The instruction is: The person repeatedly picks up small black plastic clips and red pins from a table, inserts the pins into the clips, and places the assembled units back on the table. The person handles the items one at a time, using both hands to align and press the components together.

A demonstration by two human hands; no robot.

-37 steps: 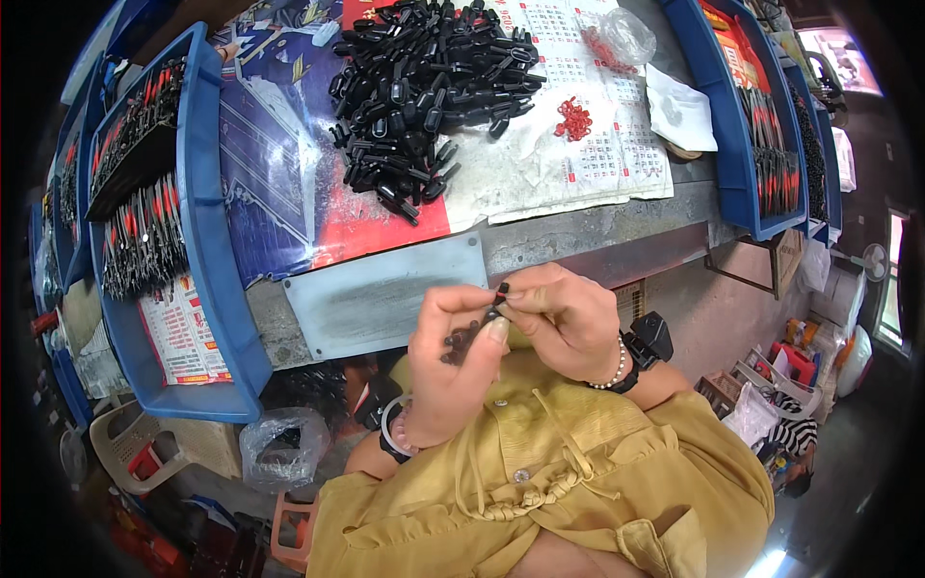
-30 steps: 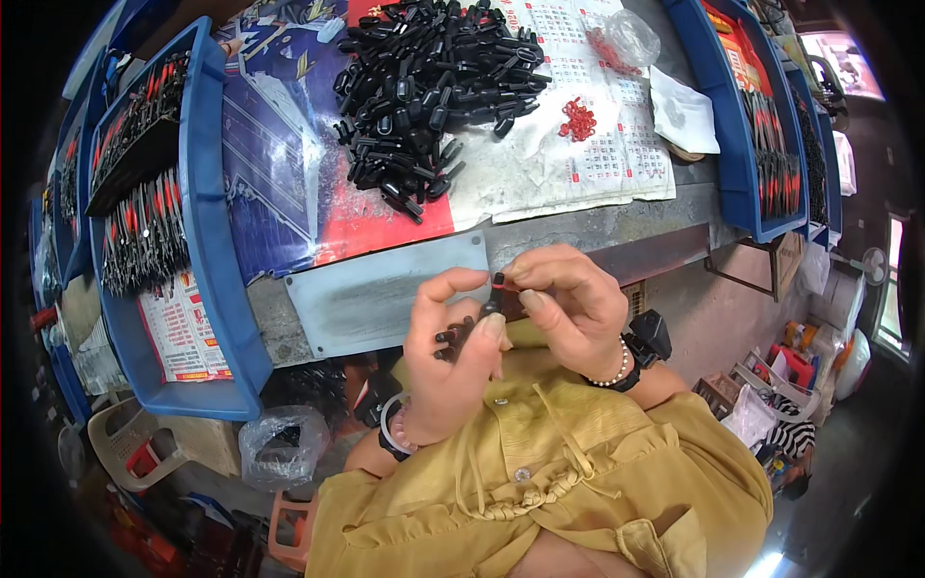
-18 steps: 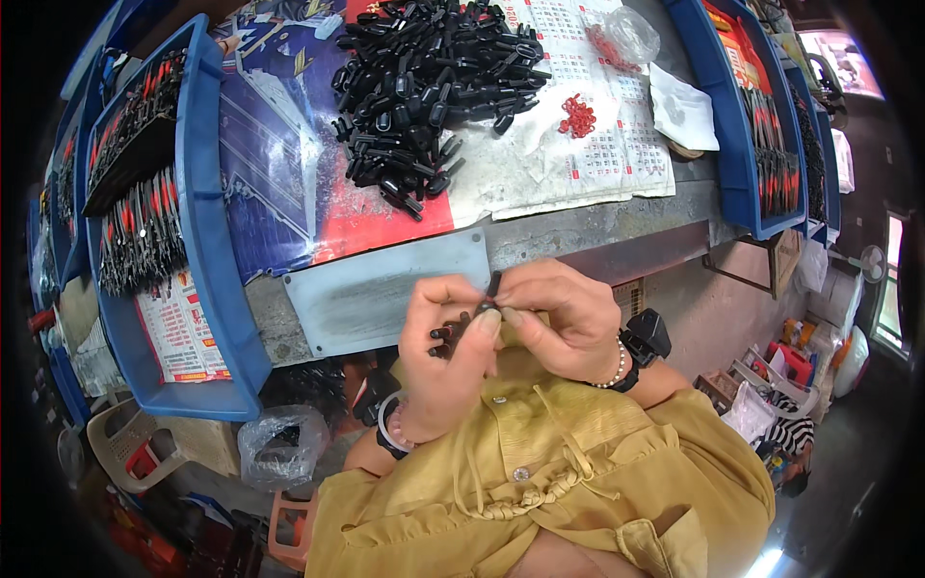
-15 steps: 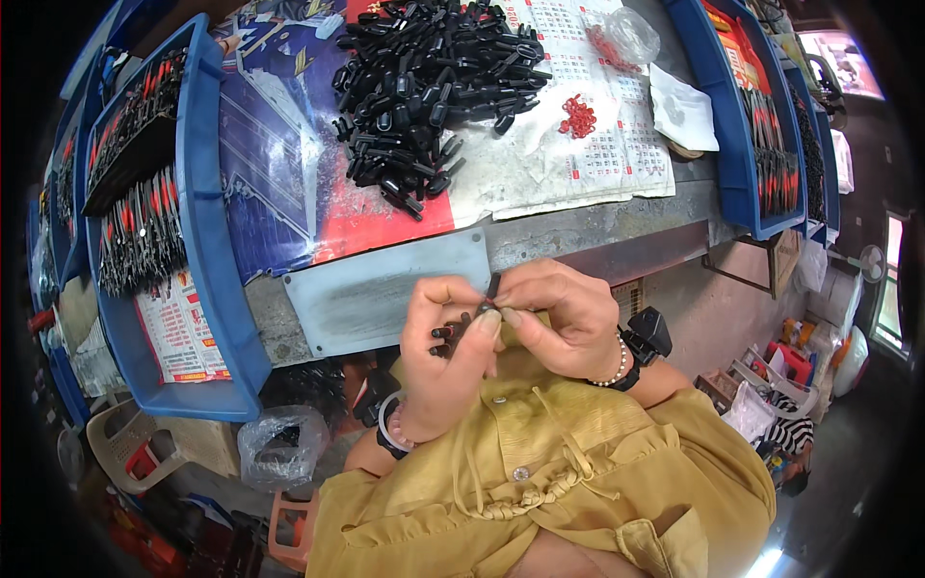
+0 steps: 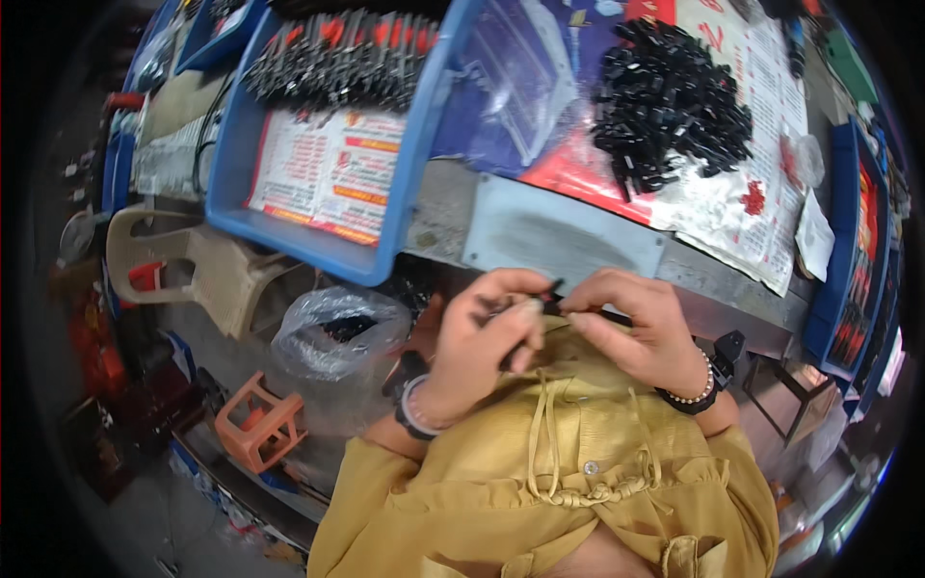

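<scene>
My left hand (image 5: 489, 332) is closed around several small black plastic parts. One black part (image 5: 554, 289) with a bit of red on it sticks out between its thumb and forefinger. My right hand (image 5: 631, 323) is just to the right, with its thumb and fingertips pinched together close to that part. Whatever those fingertips hold is too blurred to tell. Both hands are in front of my chest, at the bench's near edge. Beyond them lies a heap of similar black parts (image 5: 670, 106), with small red pieces (image 5: 753, 198) on the paper beside it.
A blue tray (image 5: 390, 236) with rows of black-and-red pieces stands at the left, another blue tray (image 5: 827, 318) at the right. A pale metal plate (image 5: 564, 231) lies on the bench edge. Below left are a beige chair (image 5: 226, 284), a clear plastic bag (image 5: 342, 332) and an orange stool (image 5: 260, 424).
The view has swung to the left, so the bench and heap appear farther right. My hands remain close together, with the right fingertips now slightly farther from the part in the left.
</scene>
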